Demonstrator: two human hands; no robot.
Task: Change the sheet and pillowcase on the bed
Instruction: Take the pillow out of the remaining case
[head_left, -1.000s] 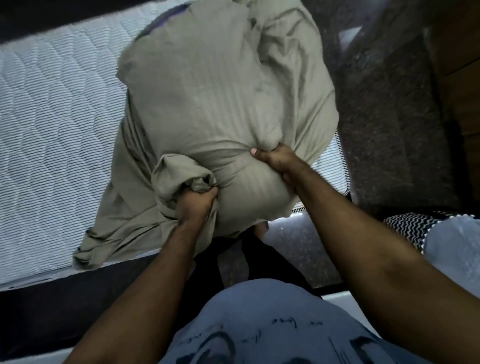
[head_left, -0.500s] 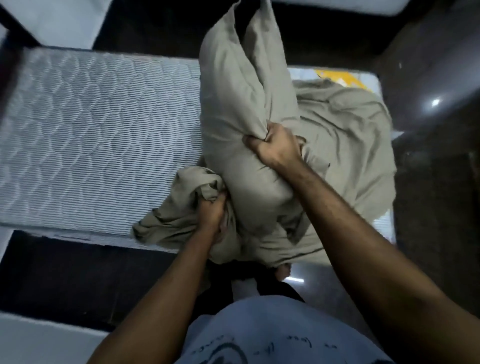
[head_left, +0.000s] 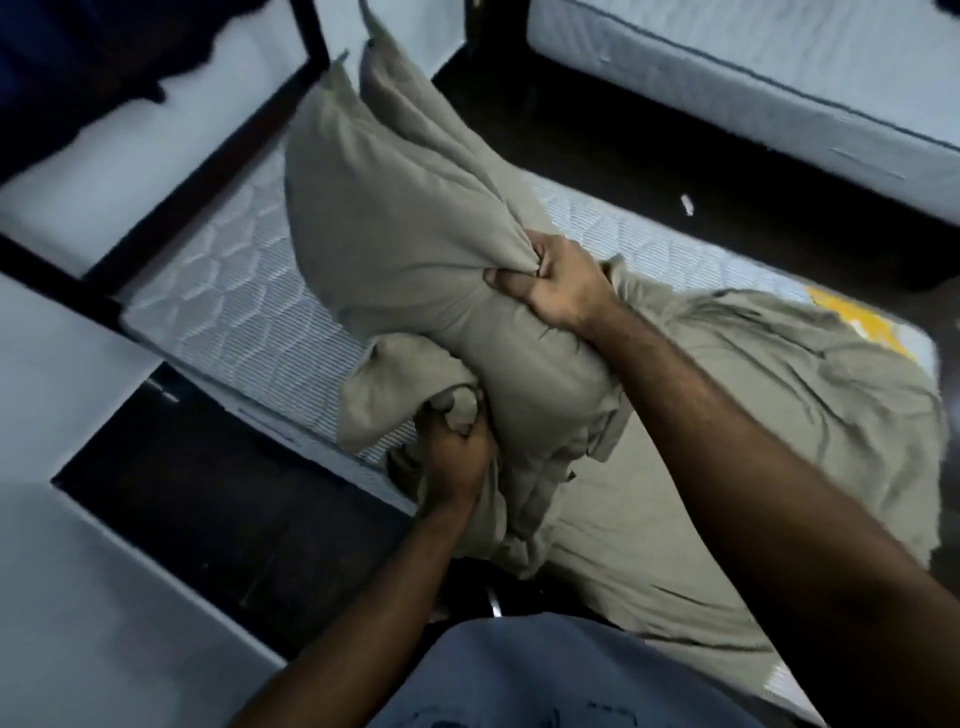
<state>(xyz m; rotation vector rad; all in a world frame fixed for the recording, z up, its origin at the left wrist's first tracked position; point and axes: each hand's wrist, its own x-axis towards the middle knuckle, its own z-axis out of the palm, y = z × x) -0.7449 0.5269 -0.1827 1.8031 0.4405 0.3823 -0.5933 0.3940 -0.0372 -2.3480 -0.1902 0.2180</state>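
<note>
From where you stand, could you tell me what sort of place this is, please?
Probably a bedroom or dormitory: a bare quilted mattress in a dark bed frame, a second mattress beyond, and a pillow.

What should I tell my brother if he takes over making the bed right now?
Left hand grips the bunched open end of the pillowcase.
Right hand grips the pillow through the cloth, holding it up above the mattress.
The sheet lies crumpled on the right part of the mattress, not spread.
Done: the pillow looks to be inside its case.
Left: probably tidy the open end, lay the pillow down, spread and tuck the sheet.
</note>
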